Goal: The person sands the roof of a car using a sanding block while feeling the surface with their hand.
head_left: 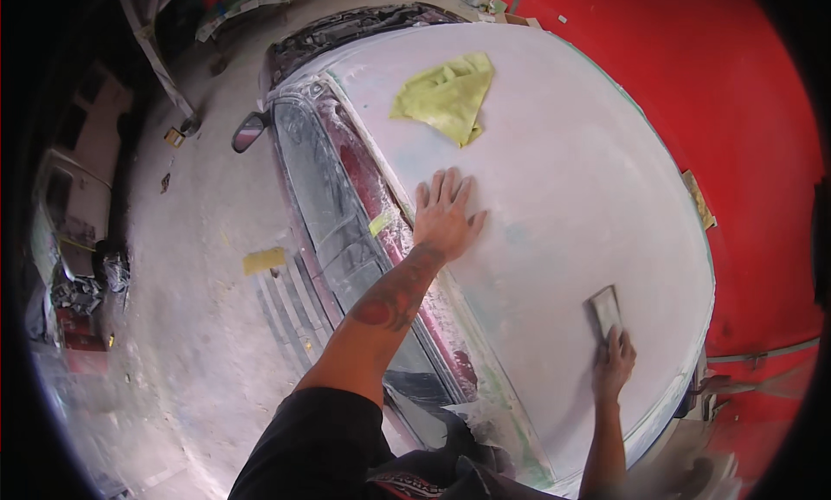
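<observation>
A broad whitish car roof (pixel 537 206), dusty and patched with pale primer, fills the middle and right. My left hand (pixel 447 216) lies flat on it near the side edge, fingers spread, holding nothing. At the lower right of the roof, my right hand (pixel 614 367) grips a flat rectangular sanding block (pixel 605 311). Its fingers press on the near end of the block, which rests against the surface. A crumpled yellow cloth (pixel 448 95) lies on the roof, beyond my left hand.
Along the roof's left side run dusty side windows (pixel 325 184) and a side mirror (pixel 249 132). A yellow piece (pixel 264 260) lies on the concrete floor (pixel 190 318). A red wall (pixel 736 93) stands at the right. A metal stand (pixel 164 67) rises at the upper left.
</observation>
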{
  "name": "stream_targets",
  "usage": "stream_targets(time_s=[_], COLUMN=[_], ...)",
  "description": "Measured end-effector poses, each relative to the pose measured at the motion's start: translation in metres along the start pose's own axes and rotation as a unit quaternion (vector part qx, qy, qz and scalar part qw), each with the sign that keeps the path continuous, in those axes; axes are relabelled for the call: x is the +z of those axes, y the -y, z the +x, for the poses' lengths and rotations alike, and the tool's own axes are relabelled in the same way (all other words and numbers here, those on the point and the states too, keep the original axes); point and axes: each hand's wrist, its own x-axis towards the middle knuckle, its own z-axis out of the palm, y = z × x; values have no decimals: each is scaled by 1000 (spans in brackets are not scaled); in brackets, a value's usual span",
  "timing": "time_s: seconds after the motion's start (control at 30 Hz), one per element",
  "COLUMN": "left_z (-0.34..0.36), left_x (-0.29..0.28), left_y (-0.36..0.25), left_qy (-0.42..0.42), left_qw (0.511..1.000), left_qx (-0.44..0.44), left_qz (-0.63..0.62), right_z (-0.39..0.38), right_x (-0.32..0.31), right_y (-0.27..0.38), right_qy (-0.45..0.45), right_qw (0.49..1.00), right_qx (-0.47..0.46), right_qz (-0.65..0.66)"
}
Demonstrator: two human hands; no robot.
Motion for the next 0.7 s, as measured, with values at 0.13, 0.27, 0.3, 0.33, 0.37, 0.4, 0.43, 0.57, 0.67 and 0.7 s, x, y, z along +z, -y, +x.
stream_targets(time_s=[0.13, 0.27, 0.3, 0.33, 0.37, 0.4, 0.43, 0.57, 0.67, 0.7], left_z=[7, 0, -1, 0, 0, 0, -1, 0, 4, 5], left_x=[5, 2, -1, -1, 0, 0, 0, 1, 7, 9], left_y=[-17, 2, 5, 1, -2, -2, -2, -5, -19, -17], left_qy=[7, 10, 15, 20, 19, 15, 15, 5, 16, 18], left_qw=[1000, 1000, 1000, 1000, 1000, 1000, 1000, 1000, 1000, 1000], left_qx=[10, -2, -5, -6, -5, -10, -14, -4, 6, 4], left_qz=[-15, 8, 9, 5, 1, 0, 0, -3, -19, -15], right_z=[116, 43, 8, -30, -58, -68, -59, 75, 110, 94], right_x=[4, 12, 8, 4, -6, -12, -10, -2, 0, 4], right_y=[-66, -5, 15, 26, 41, 41, 32, -29, -65, -49], right_qy=[-46, 23, 43, 22, 41, 54, 41, 19, 4, -10], right_qw=[997, 998, 997, 999, 998, 997, 997, 993, 987, 989], right_qx=[53, 54, 64, 30, 28, 9, -10, 72, 111, 96], right_qz=[-27, -23, -23, -37, -44, -48, -63, -93, -115, -113])
